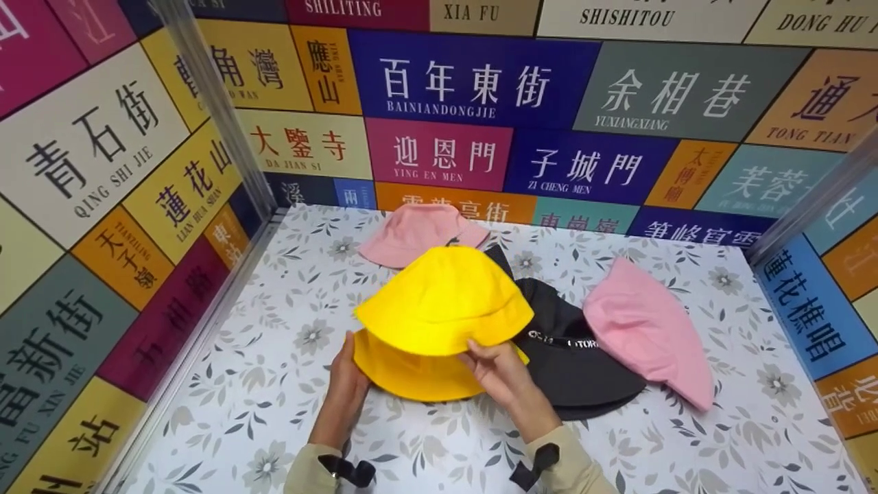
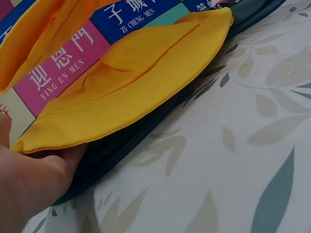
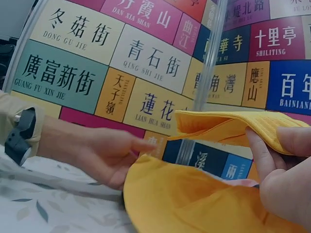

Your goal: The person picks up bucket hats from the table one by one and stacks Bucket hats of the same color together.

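Two yellow bucket hats are in front of me, one above the other. My right hand (image 1: 501,374) pinches the brim of the upper yellow bucket hat (image 1: 446,295), thumb on top and fingers beneath, as the right wrist view shows. The upper hat is raised, with a gap between it and the lower yellow bucket hat (image 1: 418,377). My left hand (image 1: 346,387) holds the lower hat at the left end of its brim; in the left wrist view a finger (image 2: 73,155) reaches under that brim. Below the lower hat in this view lies something dark (image 2: 126,145).
A black bucket hat (image 1: 583,374) with white lettering lies right of the yellow hats. One pink bucket hat (image 1: 648,329) overlaps its right side; another pink hat (image 1: 418,233) lies at the back. The table (image 1: 226,412) has a leaf-patterned cover, with sign-covered walls (image 1: 473,82) behind and beside it.
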Demonstrator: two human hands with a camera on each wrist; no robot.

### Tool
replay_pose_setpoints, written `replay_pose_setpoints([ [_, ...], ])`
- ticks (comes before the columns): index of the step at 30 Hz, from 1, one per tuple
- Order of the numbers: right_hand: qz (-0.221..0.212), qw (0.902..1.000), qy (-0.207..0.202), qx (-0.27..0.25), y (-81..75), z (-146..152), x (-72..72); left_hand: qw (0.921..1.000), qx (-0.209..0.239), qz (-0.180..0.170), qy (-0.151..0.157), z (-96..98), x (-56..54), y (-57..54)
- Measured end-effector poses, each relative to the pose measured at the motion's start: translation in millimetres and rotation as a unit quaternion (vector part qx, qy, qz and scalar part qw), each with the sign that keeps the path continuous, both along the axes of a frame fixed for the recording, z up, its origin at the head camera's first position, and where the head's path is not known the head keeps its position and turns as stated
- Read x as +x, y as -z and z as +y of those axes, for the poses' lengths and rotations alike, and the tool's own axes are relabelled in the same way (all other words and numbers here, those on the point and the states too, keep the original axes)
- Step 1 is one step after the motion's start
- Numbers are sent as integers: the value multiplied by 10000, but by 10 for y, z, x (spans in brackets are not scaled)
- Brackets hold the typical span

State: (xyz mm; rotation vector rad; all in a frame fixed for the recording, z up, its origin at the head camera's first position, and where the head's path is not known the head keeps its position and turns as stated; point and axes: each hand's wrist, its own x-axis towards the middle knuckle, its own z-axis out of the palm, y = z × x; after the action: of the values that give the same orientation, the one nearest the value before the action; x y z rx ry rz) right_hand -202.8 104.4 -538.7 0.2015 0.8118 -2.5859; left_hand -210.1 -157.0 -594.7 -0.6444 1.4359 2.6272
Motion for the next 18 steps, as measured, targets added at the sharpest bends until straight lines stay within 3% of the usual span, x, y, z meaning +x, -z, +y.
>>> replay_pose_setpoints([
  [5, -118, 9995, -274, -68, 108, -24, 72, 9981, 489, 324, 172, -13, -1, -24],
  [11, -137, 9986, -495, 76, 204, -31, 135, 9963, 377, 602, 474, -1, 20, -47],
  [18, -497, 9952, -773, 351, 336, -41, 225, 9994, -183, 237, 157, 63, 73, -3],
])
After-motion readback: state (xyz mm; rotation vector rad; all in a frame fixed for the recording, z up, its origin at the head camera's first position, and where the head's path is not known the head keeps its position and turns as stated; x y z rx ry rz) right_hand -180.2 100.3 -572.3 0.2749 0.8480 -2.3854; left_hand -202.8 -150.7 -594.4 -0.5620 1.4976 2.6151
